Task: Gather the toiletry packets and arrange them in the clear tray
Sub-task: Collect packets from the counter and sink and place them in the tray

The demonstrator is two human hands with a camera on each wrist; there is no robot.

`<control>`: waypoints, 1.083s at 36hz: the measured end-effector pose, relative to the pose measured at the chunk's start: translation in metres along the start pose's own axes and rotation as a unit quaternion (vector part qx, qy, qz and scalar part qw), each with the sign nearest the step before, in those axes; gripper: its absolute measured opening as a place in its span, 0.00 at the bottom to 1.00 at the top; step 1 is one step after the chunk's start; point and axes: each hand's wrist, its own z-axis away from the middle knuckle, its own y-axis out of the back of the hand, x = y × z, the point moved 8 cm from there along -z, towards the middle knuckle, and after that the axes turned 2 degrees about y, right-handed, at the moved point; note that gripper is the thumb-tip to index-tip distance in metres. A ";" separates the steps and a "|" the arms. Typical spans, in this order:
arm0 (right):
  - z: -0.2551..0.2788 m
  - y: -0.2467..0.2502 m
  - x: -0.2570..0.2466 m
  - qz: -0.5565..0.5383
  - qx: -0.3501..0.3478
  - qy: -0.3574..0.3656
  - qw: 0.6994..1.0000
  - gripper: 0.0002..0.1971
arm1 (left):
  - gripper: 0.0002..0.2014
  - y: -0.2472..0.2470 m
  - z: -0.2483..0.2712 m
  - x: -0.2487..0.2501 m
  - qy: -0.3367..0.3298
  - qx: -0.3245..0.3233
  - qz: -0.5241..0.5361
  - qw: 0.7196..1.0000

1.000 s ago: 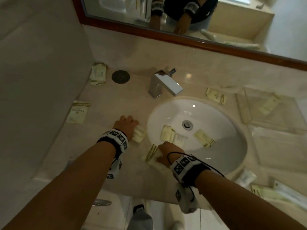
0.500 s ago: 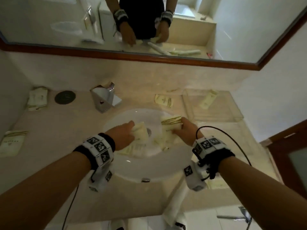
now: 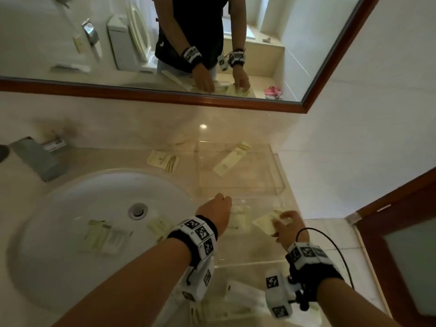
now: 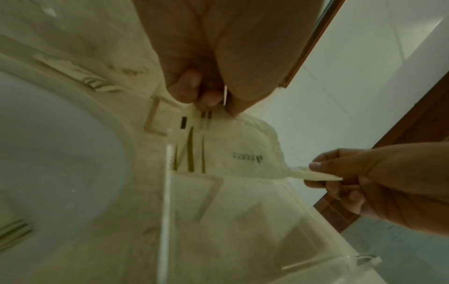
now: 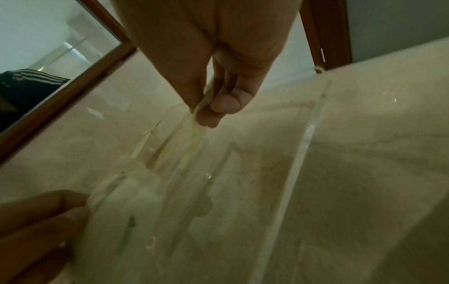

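Printed packet (image 4: pixel 245 153), wrist view only

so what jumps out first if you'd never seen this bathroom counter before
Both hands draw the eye: the left hand and right hand each pinch a cream toiletry packet over the near clear tray, right of the white sink. More packets lie loose in the sink basin, and one long packet lies in the far clear tray by the wall.

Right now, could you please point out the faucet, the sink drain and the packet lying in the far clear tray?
faucet (image 3: pixel 35 159), head view, spout body.
sink drain (image 3: pixel 137 210), head view, metal stopper.
packet (image 3: pixel 230 160), head view, its middle.
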 end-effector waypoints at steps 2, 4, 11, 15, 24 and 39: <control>-0.009 -0.006 0.005 -0.016 -0.010 0.000 1.000 0.07 | 0.13 -0.008 -0.012 0.004 0.016 0.000 -0.002 1.000; -0.018 -0.011 0.011 -0.066 -0.010 -0.007 0.998 0.08 | 0.13 -0.014 -0.023 0.007 0.021 0.005 -0.003 1.000; -0.027 -0.029 0.022 -0.082 -0.050 -0.039 0.995 0.19 | 0.18 -0.028 -0.038 0.005 0.041 0.030 0.018 0.999; -0.027 -0.025 0.025 0.037 -0.064 -0.036 0.997 0.25 | 0.18 -0.033 -0.034 0.001 0.043 0.035 0.041 0.998; -0.029 -0.027 0.029 0.049 -0.117 -0.057 0.990 0.25 | 0.30 -0.048 -0.020 0.007 0.012 0.011 -0.018 1.000; -0.033 0.030 0.005 0.239 0.027 0.040 0.970 0.19 | 0.18 -0.022 -0.004 -0.009 0.062 0.114 -0.085 0.988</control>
